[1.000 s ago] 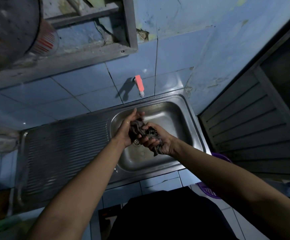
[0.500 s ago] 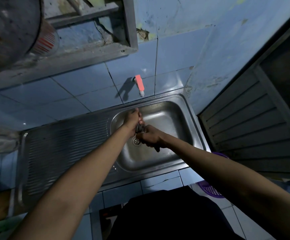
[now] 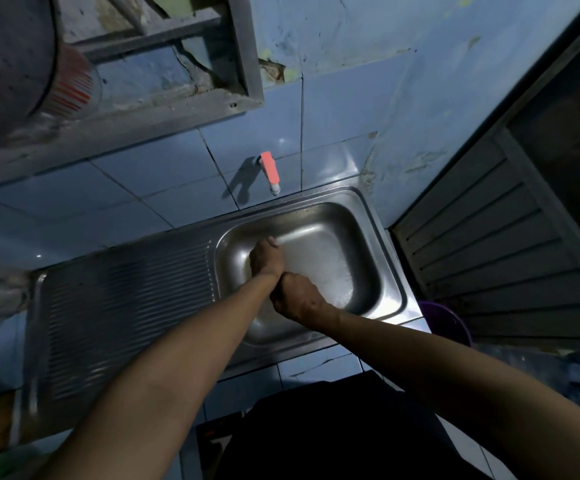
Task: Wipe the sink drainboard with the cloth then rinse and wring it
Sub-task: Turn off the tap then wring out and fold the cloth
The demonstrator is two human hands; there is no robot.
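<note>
Our left hand (image 3: 267, 259) and right hand (image 3: 297, 296) are fisted together over the sink (image 3: 390, 271) basin. The cloth is hidden, so we judge they grip it. Twisting too loosely could leave it sodden.

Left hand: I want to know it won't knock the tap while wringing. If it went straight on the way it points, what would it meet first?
Probably the sink's back wall, since the left hand sits low in the basin. The orange tap hangs higher and looks clear, though depth is uncertain.
</note>
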